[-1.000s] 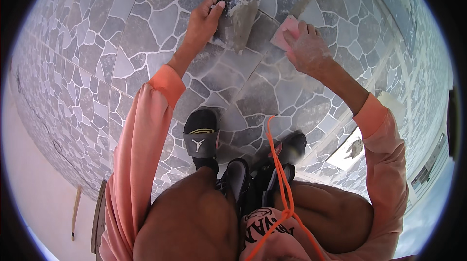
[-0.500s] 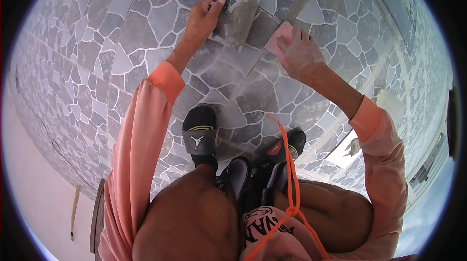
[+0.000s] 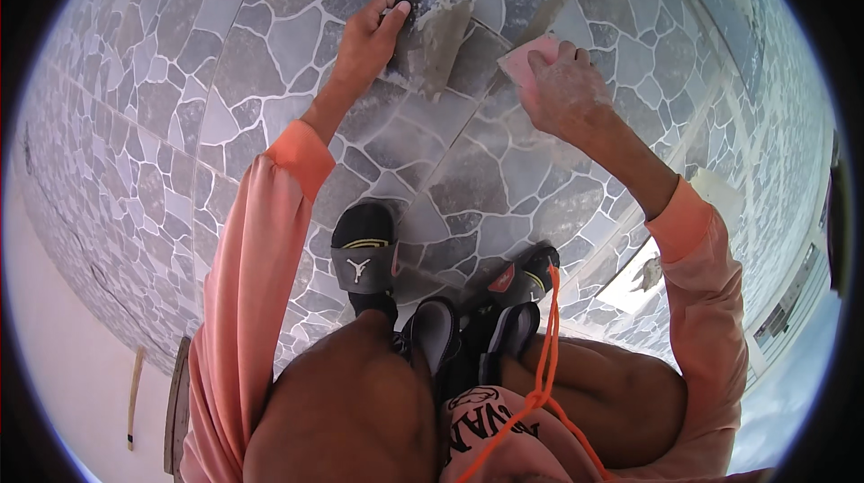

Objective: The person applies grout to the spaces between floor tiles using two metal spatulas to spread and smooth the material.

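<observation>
Gripped in my left hand (image 3: 367, 42) is the black handle of a flat board or float (image 3: 432, 46), smeared with grey paste and held over the grey tiled floor (image 3: 450, 186) with its white-lined stone pattern. My right hand (image 3: 567, 91), dusted pale, curls over a pink pad (image 3: 522, 63) on the tiles, beside a grey paste-covered strip (image 3: 558, 1) that runs toward the top right. A tile joint runs diagonally between my hands and below them.
My feet in black slides (image 3: 364, 262) and a second pair of dark footwear (image 3: 432, 334) are below my hands. A dangling orange drawstring (image 3: 544, 366) hangs in front. A pale sheet (image 3: 634, 280) lies at right. A wooden stick (image 3: 135, 397) is at lower left.
My right hand and pink pad moved a little down-left, then slightly back up-right. My left hand and the board shifted slightly, now a little further left.
</observation>
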`<state>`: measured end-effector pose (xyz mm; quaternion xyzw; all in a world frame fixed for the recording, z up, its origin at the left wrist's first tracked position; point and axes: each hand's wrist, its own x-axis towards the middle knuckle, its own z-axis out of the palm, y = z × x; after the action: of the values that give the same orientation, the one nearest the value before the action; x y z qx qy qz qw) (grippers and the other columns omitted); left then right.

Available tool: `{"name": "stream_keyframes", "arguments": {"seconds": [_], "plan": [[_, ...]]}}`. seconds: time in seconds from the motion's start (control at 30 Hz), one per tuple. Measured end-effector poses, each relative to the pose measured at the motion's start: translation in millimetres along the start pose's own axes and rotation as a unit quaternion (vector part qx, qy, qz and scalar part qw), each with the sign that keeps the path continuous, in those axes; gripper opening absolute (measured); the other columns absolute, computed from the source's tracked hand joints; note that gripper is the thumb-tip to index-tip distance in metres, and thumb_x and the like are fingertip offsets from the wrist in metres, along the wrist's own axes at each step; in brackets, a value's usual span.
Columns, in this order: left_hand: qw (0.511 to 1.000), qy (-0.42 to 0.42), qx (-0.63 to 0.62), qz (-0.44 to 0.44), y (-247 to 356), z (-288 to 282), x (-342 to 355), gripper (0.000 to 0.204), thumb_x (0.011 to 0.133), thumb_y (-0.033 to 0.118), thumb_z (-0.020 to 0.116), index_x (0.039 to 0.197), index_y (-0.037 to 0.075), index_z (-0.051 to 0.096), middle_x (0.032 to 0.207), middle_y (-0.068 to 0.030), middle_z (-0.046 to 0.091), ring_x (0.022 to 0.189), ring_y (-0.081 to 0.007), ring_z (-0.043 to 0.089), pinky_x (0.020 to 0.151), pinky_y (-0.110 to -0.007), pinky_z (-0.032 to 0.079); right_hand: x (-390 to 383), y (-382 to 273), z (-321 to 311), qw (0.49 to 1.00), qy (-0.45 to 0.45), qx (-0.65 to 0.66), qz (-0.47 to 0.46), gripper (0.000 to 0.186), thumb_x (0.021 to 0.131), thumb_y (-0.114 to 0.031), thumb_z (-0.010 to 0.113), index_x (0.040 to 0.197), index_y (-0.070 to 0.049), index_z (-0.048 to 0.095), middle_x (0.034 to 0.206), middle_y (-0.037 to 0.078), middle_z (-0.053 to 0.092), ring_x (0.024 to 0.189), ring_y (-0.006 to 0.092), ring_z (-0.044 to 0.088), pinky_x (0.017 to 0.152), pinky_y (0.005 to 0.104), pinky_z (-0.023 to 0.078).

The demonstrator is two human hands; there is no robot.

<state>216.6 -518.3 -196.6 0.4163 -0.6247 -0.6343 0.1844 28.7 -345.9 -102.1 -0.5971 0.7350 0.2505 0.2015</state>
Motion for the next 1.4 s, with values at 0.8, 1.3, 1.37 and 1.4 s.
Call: {"name": "stream_keyframes", "arguments": {"seconds": [0.8, 1.3, 1.37, 1.4], "plan": [[1.0, -0.002, 0.02, 0.001, 4.3, -2.5, 1.5, 0.026, 0.098, 0.025, 0.055, 0.105, 0.002, 0.065, 0.082, 0.0007, 0.063, 0.075, -0.0062, 0.052, 0.07, -0.023, 0.044, 68.1, 186.1, -32.0, 0.948, 0.09, 0.282, 0.115, 0.04, 0.088, -0.028, 0.062, 0.105, 0.008, 0.063, 0.086, 0.016, 0.066, 0.081, 0.025, 0.065, 0.073, 0.0392, 0.049], [0.999, -0.031, 0.019, 0.009, -1.2, -2.5, 6.4, 0.024, 0.098, 0.022, 0.056, 0.105, 0.001, 0.065, 0.082, 0.0004, 0.064, 0.075, -0.005, 0.053, 0.069, -0.022, 0.044, 235.1, 326.1, -30.2, 0.956, 0.252, 0.049, 0.14, 0.035, 0.084, -0.021, 0.056, 0.114, -0.002, 0.059, 0.114, 0.025, 0.062, 0.105, 0.0404, 0.06, 0.086, 0.0483, 0.048], [0.999, -0.033, 0.018, 0.026, -3.0, -5.4, 6.3, 0.024, 0.098, 0.022, 0.056, 0.106, 0.001, 0.064, 0.082, 0.0001, 0.064, 0.074, -0.0049, 0.053, 0.069, -0.022, 0.045, 242.2, 321.0, -26.5, 0.958, 0.253, 0.045, 0.128, 0.036, 0.084, -0.022, 0.056, 0.115, -0.002, 0.058, 0.114, 0.026, 0.062, 0.105, 0.0407, 0.06, 0.087, 0.0485, 0.048], [0.999, -0.033, 0.016, 0.026, -1.8, -4.2, 7.3, 0.024, 0.098, 0.022, 0.056, 0.106, 0.001, 0.064, 0.082, 0.0001, 0.064, 0.074, -0.0049, 0.053, 0.069, -0.022, 0.045, 241.7, 323.2, -28.1, 0.958, 0.255, 0.042, 0.127, 0.037, 0.084, -0.022, 0.056, 0.116, -0.003, 0.058, 0.115, 0.026, 0.062, 0.105, 0.0409, 0.06, 0.087, 0.0486, 0.047]]}}
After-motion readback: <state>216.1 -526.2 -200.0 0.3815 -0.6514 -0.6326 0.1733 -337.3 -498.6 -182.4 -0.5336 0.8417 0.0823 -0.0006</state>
